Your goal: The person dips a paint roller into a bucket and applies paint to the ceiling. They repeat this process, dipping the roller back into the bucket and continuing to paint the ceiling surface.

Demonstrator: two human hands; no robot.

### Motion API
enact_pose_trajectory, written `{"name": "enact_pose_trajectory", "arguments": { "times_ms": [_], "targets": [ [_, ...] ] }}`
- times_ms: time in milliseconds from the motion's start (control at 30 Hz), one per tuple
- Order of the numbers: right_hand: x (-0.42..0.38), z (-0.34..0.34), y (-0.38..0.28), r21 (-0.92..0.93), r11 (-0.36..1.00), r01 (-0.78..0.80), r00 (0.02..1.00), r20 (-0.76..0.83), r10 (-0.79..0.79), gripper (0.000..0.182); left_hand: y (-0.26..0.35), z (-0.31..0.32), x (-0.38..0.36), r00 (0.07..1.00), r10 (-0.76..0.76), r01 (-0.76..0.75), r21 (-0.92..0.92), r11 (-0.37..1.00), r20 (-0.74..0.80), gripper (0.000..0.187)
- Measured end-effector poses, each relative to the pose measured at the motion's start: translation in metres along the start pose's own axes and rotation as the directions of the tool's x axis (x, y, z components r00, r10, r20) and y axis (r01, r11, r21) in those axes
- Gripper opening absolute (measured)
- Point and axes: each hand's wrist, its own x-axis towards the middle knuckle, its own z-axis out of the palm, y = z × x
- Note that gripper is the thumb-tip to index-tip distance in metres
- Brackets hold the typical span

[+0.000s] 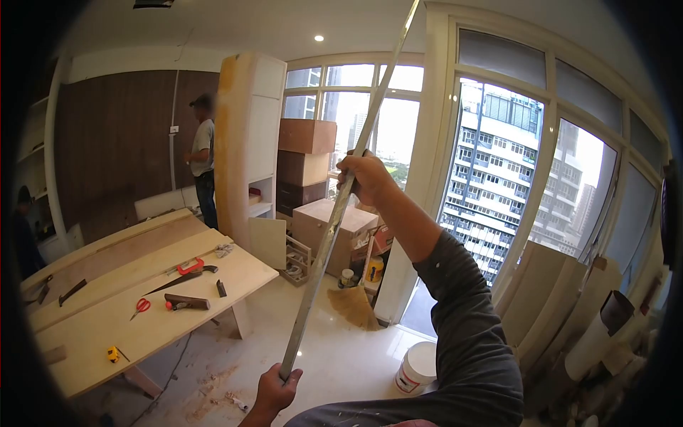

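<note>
A long, narrow metal bar [324, 249], like a straightedge, slants up across the middle of the view from lower left to the ceiling. My right hand [366, 176] wraps round it above its middle, arm stretched out. Lower down, my left hand [276, 390] grips the bar's bottom end. The bar is held in the air, off the workbench [242, 274] to its left. On that bench lie a hand saw [181, 279], a red clamp-like tool [191, 266], a dark wooden plane [188, 302], red-handled scissors [141, 307] and a yellow tape measure [113, 354].
A white bucket [416, 368] stands on the floor by my right arm. Boards [537, 285] and rolls lean along the right wall. Ahead are a wooden cabinet [334, 228] and stacked boxes [306, 160]. A person [203, 153] stands beyond the bench; another is at far left.
</note>
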Motion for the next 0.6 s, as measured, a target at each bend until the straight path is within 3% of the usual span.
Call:
{"name": "enact_pose_trajectory", "arguments": {
  "times_ms": [300,600],
  "targets": [
    [0.074,-0.090,-0.003,0.046,0.999,0.024,1.000,-0.016,-0.023,0.019,0.047,0.064,0.069,0.999,0.036,-0.036,-0.014,0.999,0.008,0.037],
    [0.052,-0.085,0.006,-0.003,1.000,0.022,0.999,-0.027,-0.022,0.022,0.028,0.075,0.055,1.000,0.021,-0.021,0.026,0.999,-0.010,0.036]
  ]
}}
